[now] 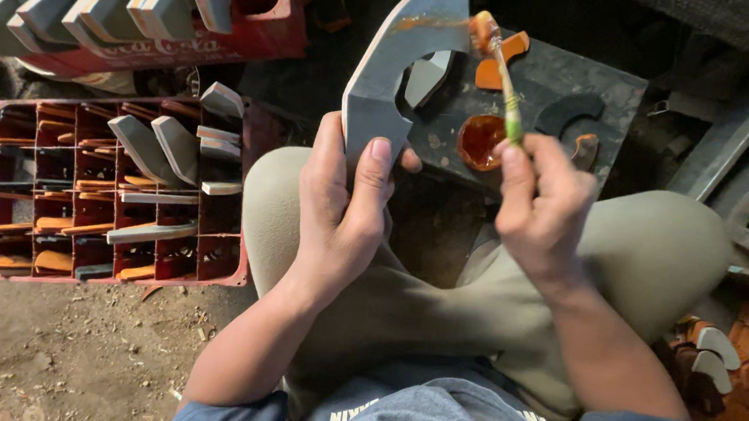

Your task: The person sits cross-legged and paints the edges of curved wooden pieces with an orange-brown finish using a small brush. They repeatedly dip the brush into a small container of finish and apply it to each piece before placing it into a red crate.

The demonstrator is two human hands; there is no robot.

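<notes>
- Two hands are at work over the crossed legs of a person sitting on the dirt floor; the left hand (pixel 344 204) is closed round the lower end of a grey shoe sole (pixel 397 56), thumb pressed on its face, holding it upright with the toe pointing away.
- The right hand (pixel 540 201) pinches a green-handled brush (pixel 503 74) between thumb and fingertips, fingers curled in; the brush's orange, glue-laden tip touches the sole near its upper edge, where an orange streak already shows.
- To do this stroke well, I'd say: keep the sole steady, draw the brush along the rim in a thin even line, and reload from the glue pot before it runs dry.
- The glue pot (pixel 480 141) sits on a dark board (pixel 611 91) just beyond the knees, near its front edge, with orange and grey cut pieces lying beside it.
- A red crate (pixel 118 190) to the left holds more grey soles stood in its compartments.
</notes>
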